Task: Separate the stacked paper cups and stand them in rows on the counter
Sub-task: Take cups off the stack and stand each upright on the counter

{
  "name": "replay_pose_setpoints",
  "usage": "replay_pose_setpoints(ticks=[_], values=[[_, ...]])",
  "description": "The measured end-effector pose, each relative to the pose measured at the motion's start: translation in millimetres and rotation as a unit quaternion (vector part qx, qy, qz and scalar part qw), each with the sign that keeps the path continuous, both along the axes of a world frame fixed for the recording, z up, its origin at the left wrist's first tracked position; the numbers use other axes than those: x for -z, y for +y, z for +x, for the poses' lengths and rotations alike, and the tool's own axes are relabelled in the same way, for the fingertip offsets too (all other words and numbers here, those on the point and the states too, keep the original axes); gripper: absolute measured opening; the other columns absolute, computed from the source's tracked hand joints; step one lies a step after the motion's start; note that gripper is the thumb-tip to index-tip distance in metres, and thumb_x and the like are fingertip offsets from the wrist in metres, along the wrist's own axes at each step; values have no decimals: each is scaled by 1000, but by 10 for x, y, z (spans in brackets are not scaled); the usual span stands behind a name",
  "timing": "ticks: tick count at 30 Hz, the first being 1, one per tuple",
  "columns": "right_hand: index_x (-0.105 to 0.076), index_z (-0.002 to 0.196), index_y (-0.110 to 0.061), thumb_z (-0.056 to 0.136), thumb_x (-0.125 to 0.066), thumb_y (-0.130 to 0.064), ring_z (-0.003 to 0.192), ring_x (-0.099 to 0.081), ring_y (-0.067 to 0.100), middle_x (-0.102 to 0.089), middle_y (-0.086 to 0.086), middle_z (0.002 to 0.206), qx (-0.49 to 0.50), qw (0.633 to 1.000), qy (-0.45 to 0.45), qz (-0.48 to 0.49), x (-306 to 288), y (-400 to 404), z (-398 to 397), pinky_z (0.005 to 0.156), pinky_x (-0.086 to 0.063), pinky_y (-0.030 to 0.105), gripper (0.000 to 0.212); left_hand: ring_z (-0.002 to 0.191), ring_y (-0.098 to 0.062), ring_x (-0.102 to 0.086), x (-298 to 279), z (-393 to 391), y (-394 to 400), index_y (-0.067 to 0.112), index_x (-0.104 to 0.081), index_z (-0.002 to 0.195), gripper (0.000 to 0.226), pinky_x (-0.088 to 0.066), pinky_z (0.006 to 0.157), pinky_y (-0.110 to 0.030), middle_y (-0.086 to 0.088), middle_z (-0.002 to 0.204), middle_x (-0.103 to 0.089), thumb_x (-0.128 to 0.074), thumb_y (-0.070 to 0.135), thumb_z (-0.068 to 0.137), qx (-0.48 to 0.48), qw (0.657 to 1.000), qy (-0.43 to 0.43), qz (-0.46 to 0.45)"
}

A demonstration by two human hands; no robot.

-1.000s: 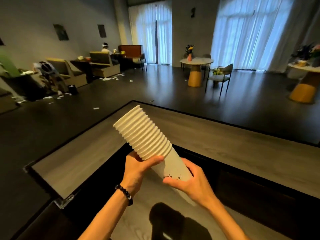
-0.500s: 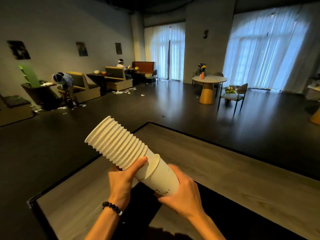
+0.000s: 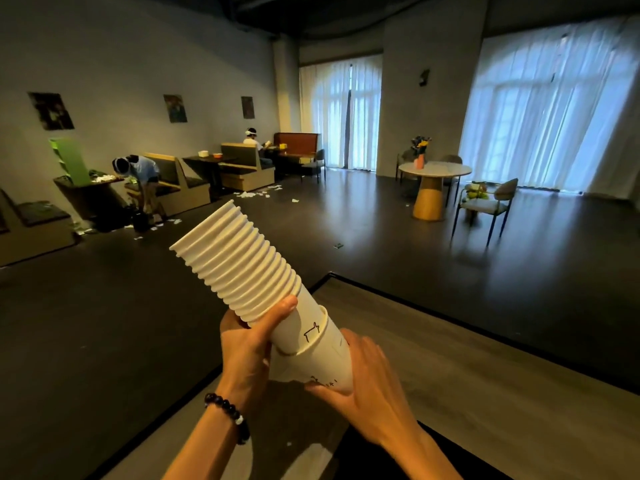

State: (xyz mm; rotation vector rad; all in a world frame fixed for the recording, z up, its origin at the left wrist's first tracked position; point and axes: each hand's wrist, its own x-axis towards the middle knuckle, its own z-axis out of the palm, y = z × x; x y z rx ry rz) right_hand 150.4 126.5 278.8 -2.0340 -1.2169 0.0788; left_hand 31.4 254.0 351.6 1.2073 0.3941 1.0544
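Head view: at lower centre of the frame my left hand (image 3: 247,351) wraps the stack of paper cups (image 3: 242,268), which slants toward upper left. My right hand (image 3: 363,386) clasps the bottom cup (image 3: 322,362), slid partly off, above the wooden counter (image 3: 485,393).

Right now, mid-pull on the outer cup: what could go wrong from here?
1. The left hand grips the stack of paper cups only at its lower rims; the long tilted upper part sticks out unsupported, so a jerk could shake cups loose.
2. The right hand pinches the outermost cup, which is only partly slid off; squeezing may crease it or drag a second cup along.
3. The stack hangs near the counter edge, so dropped cups could land on the floor.
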Motion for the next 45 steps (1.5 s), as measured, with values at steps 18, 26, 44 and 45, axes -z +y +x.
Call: replay_pose_setpoints(ticks=[18,26,44,45], values=[[-31,137,-38,65,-87,-36,122,-54,13,-53,-5,136,131,953,230,147,396,1542,1753,99,-49,39,91,117,-18,-64,47,716,1856,31,-56,126,52,-58,92,-39,6,120,-67,-68,28,75,-54,995,-88,-10],[-33,142,-22,70,-85,-31,122,-56,23,-53,4,138,113,964,211,121,400,2273,2353,94,-52,41,90,112,-22,-67,434,965,1999,24,-57,128,71,-61,81,-35,-4,122,-68,-75,33,61,-14,999,-31,-22],[-33,141,-20,63,-90,-26,126,-53,20,-52,0,137,79,961,259,63,604,2352,2407,101,-50,41,97,94,-17,-73,367,1356,1875,28,-70,104,49,-61,69,-27,2,100,-77,-73,11,59,43,999,-19,-16],[-32,142,-18,60,-92,-28,124,-53,19,-52,-1,135,89,960,258,59,596,2298,2405,97,-51,37,101,94,-17,-73,334,1367,1848,30,-75,98,45,-61,68,-26,1,100,-77,-79,14,57,55,998,-18,-13]])
